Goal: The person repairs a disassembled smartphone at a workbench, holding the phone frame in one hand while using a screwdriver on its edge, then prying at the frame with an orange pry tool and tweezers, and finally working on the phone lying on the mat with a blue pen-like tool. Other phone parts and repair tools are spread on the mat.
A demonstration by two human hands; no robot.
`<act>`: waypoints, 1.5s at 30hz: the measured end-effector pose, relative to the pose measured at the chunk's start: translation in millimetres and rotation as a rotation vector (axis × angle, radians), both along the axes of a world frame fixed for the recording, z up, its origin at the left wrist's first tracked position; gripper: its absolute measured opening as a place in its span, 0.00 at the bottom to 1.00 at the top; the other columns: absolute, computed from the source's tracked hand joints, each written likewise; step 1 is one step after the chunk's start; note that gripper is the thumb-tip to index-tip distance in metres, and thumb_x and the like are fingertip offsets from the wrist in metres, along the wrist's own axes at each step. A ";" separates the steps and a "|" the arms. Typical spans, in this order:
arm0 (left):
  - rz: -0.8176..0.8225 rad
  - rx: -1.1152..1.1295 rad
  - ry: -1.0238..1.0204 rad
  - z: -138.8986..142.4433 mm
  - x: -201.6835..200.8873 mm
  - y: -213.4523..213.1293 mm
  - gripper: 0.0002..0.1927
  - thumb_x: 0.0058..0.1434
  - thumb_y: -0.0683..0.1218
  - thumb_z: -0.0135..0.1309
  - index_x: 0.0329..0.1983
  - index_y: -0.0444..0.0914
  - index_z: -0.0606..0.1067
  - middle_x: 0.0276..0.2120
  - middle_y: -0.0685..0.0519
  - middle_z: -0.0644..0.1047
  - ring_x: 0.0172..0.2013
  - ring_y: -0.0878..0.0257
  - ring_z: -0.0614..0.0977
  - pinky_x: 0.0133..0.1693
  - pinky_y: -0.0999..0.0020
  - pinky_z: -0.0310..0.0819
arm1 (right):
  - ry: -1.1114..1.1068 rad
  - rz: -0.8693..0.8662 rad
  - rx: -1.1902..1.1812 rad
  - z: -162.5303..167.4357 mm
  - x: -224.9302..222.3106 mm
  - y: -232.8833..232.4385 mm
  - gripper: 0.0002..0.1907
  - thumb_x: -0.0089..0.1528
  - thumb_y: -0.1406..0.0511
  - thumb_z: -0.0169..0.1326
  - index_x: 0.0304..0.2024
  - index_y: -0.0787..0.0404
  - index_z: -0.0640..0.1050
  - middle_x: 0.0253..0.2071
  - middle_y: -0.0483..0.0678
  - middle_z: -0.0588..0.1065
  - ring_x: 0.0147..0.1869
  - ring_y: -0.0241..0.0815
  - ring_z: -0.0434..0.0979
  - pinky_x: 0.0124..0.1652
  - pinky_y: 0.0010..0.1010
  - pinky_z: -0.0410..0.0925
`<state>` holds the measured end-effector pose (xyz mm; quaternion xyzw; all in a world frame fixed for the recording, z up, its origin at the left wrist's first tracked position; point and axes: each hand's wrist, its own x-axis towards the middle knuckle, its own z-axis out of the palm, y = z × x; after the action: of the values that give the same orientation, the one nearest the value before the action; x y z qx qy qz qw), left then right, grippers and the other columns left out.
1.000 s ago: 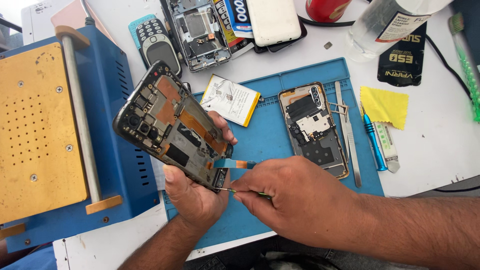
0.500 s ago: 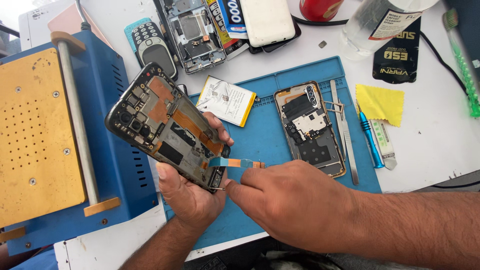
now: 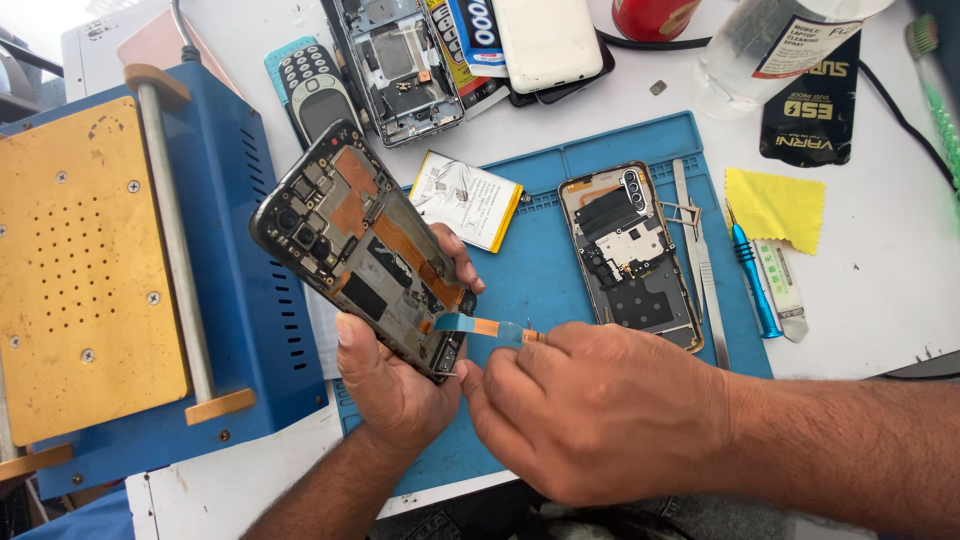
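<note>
a white workbench seen from above, crowded with phone repair gear. at the far left stands a blue box-shaped machine with a flat gold perforated plate on top and a metal roller bar across it. behind it, near the top edge, lie an old keypad phone, an opened phone frame and a white phone back cover. a blue work mat covers the middle of the bench. on it rest a flat phone battery with a yellow edge, a second opened phone showing its camera cluster and boards, and metal tweezers just beside that phone. right of the mat lie a blue-handled screwdriver, a yellow cloth, a black pouch and a clear spray bottle.

the left hand is held above the mat's left edge, fingers wrapped firmly around the lower end of an opened phone body, which tilts up and to the left with its copper-coloured internals facing the camera. a thin blue and orange flex ribbon sticks out from the phone's lower right side. the right hand is just right of the left, almost touching it, fingers curled closed with the fingertips pinching the free end of the ribbon.
</note>
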<state>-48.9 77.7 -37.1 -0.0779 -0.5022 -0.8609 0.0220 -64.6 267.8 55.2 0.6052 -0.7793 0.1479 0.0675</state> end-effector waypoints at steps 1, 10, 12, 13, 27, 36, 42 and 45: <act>-0.008 0.003 0.002 -0.8 -0.8 0.1 0.45 0.71 0.75 0.41 0.69 0.33 0.59 0.53 0.40 0.68 0.50 0.56 0.71 0.54 0.53 0.70 | -0.062 -0.027 0.001 0.3 2.0 1.2 0.11 0.64 0.69 0.55 0.43 0.75 0.79 0.28 0.49 0.74 0.28 0.42 0.78 0.23 0.34 0.69; -0.006 0.006 0.040 0.9 -6.4 -0.7 0.43 0.72 0.74 0.41 0.67 0.32 0.59 0.51 0.42 0.67 0.50 0.57 0.70 0.53 0.53 0.69 | -1.098 -0.282 -0.308 -9.2 -4.9 13.4 0.16 0.66 0.67 0.53 0.55 0.61 0.81 0.34 0.45 0.77 0.32 0.34 0.78 0.33 0.28 0.72; 0.003 0.014 0.040 0.6 -6.8 -1.2 0.43 0.71 0.74 0.42 0.68 0.33 0.58 0.52 0.42 0.67 0.50 0.56 0.70 0.53 0.53 0.68 | -1.523 -0.515 -0.172 -15.8 -10.8 10.6 0.16 0.67 0.65 0.59 0.58 0.57 0.84 0.30 0.45 0.76 0.28 0.32 0.69 0.28 0.28 0.66; 0.002 0.013 0.038 0.1 -6.8 -1.9 0.43 0.71 0.74 0.42 0.68 0.33 0.59 0.53 0.42 0.67 0.50 0.56 0.70 0.53 0.54 0.68 | -1.732 -0.638 -0.094 -18.4 -12.6 8.5 0.17 0.67 0.64 0.62 0.59 0.55 0.85 0.28 0.46 0.75 0.26 0.31 0.65 0.25 0.28 0.63; -0.002 -0.023 -0.003 -10.9 -7.1 -1.7 0.46 0.69 0.76 0.43 0.71 0.35 0.58 0.55 0.43 0.66 0.54 0.57 0.68 0.58 0.54 0.67 | -1.495 -0.735 -0.029 -17.7 -17.1 -8.7 0.10 0.61 0.61 0.62 0.37 0.59 0.88 0.28 0.44 0.85 0.30 0.31 0.80 0.33 0.27 0.75; -0.022 0.036 -0.032 -7.1 -6.8 -2.7 0.44 0.71 0.75 0.41 0.68 0.33 0.61 0.55 0.43 0.67 0.51 0.58 0.69 0.57 0.54 0.70 | -0.772 -0.418 -0.175 -18.1 -4.6 -6.3 0.08 0.61 0.63 0.60 0.39 0.61 0.84 0.33 0.48 0.81 0.32 0.46 0.83 0.30 0.36 0.75; 0.014 -0.055 -0.045 -4.5 -7.1 0.7 0.42 0.73 0.73 0.37 0.65 0.32 0.63 0.54 0.42 0.70 0.53 0.56 0.72 0.57 0.53 0.72 | -0.027 -0.018 -0.072 -12.7 -12.8 3.9 0.12 0.60 0.67 0.56 0.40 0.73 0.81 0.32 0.54 0.77 0.29 0.42 0.79 0.22 0.31 0.69; 0.008 -0.046 -0.057 -3.7 -8.3 2.7 0.40 0.73 0.72 0.35 0.66 0.33 0.63 0.54 0.43 0.71 0.54 0.55 0.73 0.57 0.51 0.72 | 0.188 0.056 -0.082 -13.6 -18.2 6.3 0.13 0.64 0.66 0.56 0.41 0.73 0.80 0.32 0.55 0.78 0.29 0.39 0.79 0.22 0.27 0.68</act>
<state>-57.2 80.4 -40.8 -0.0517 -0.5225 -0.8510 0.0092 -82.8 274.1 41.5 0.6346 -0.7457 0.1242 0.1607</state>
